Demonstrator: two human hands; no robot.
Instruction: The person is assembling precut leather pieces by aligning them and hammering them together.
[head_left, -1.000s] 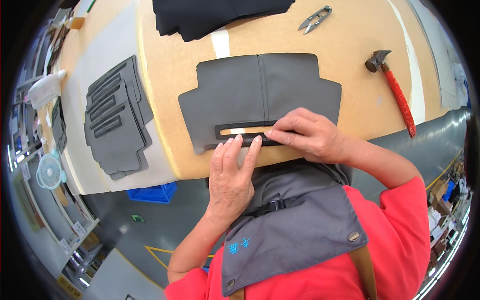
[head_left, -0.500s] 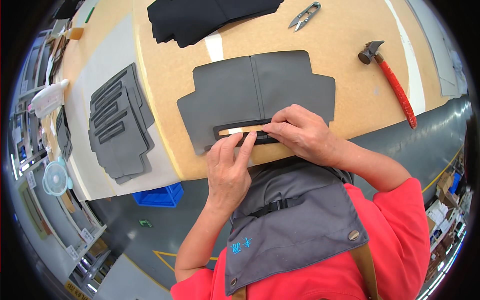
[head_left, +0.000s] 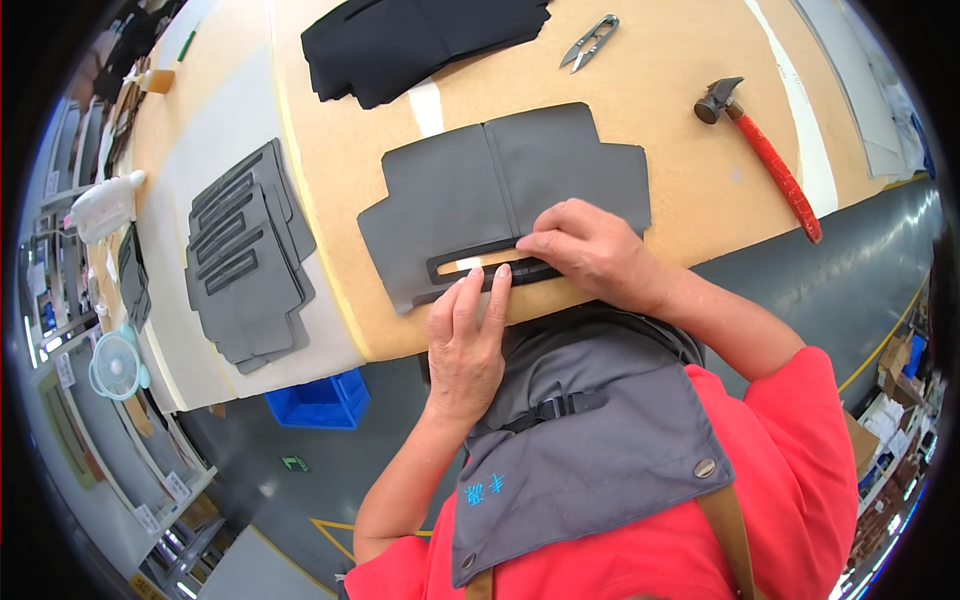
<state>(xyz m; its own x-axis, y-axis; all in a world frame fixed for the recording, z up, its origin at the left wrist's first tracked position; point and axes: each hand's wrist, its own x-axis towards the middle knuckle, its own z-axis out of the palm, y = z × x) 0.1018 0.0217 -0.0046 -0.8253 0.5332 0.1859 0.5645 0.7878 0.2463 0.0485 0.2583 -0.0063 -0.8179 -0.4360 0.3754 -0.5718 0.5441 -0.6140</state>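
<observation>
A grey sheet panel (head_left: 440, 190) with a seam down its middle lies flat on the table in front of me. Black edging (head_left: 434, 267) frames a long slot near its close edge, and tan tabletop shows through the slot. My left hand (head_left: 466, 355) rests its outstretched index and middle fingertips on the lower black strip. Just right of them, my right hand (head_left: 597, 252) is closed in a pinch at the slot's upper edge. What lies between its fingertips is hidden, and this hand covers the slot's right end.
Similar grey slotted pieces (head_left: 245, 315) lie stacked at left. Black pieces (head_left: 420, 45) are at the far side, beside thread snips (head_left: 590, 42). A red-handled hammer (head_left: 770, 160) lies right. Below the table edge stands a blue crate (head_left: 322, 402); a small fan (head_left: 117, 365) is far left.
My right fingertips have shifted slightly left and up, from the lower strip to the slot's upper edge. My left fingertips stay on the strip. The whole view has shifted a little.
</observation>
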